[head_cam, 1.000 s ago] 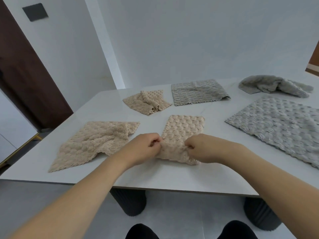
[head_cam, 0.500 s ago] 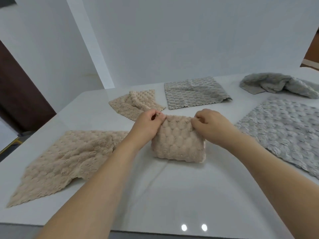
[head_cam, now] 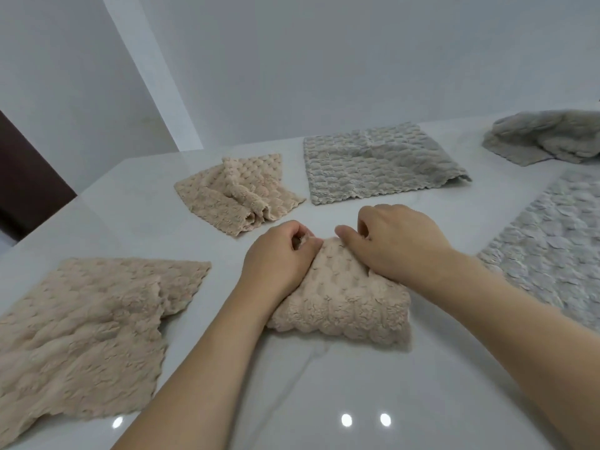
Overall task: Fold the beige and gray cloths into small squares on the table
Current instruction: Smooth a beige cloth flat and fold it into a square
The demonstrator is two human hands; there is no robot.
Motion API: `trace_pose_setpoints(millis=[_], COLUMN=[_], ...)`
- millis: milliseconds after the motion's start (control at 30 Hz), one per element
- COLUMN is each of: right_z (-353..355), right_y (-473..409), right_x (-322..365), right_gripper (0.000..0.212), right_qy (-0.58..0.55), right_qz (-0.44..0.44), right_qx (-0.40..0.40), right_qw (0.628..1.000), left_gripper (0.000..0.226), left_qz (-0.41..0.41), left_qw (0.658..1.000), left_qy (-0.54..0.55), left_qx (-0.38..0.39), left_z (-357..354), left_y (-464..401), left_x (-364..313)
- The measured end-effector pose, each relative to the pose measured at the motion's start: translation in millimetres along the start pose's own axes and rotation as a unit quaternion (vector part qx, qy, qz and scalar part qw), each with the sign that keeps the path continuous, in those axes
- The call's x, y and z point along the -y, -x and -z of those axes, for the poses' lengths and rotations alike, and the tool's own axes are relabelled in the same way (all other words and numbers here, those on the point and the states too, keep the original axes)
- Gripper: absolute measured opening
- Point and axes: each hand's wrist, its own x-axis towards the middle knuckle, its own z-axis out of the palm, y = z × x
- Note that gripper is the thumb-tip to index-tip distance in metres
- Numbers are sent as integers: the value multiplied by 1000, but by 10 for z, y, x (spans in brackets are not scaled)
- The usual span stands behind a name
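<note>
A folded beige cloth point(head_cam: 344, 303) lies as a thick small square in the middle of the white table point(head_cam: 324, 401). My left hand point(head_cam: 276, 258) pinches its far left corner with curled fingers. My right hand point(head_cam: 393, 241) grips the far right edge, fingers curled over the fold. A larger beige cloth point(head_cam: 84, 336) lies spread flat at the left. A rumpled beige cloth point(head_cam: 237, 193) sits behind. A gray cloth point(head_cam: 380, 160) folded in half lies at the back. Another gray cloth point(head_cam: 558, 248) lies flat at the right.
A crumpled gray cloth point(head_cam: 548, 138) is bunched at the far right corner. White walls stand behind the table, and a dark door point(head_cam: 26, 190) is at the left. The table's glossy near part shows lamp reflections.
Both hands carried the near edge of the beige cloth over to its far edge, turning the strip into a small square. Since half a second ago they have moved closer together on the far edge.
</note>
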Motion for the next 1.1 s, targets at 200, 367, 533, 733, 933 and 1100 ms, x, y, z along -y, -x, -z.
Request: trace_pose_setpoints(millis=[200,367,533,733,933,1100], right_z=[1,-12,-74,-133,-132,-130], right_y=[-6,-29,-38,-63,-52,-75], right_x=[-68,-99,-210,-200,-207,-233], right_gripper=[58,44,37,37,41,39], right_qy=[-30,-63,-232,-216,-157,-155], right_qz=[42,80,0,-20,-24,-62], right_qx=[90,110,-4,16,-57,-11], right_qw=[995,989,973,976,986,986], left_gripper=[16,15,15,16,25,19], left_qz=[21,51,136,151,154,139], left_qw=[1000,998,951,906,940,939], left_qy=[-15,39,264,374,249,260], left_qx=[1,16,90,131,177,175], left_z=[21,49,217,322,244,278], left_y=[-40,-32,22,43,92,108], left_x=[-11,-34,-115,-88,-156,-116])
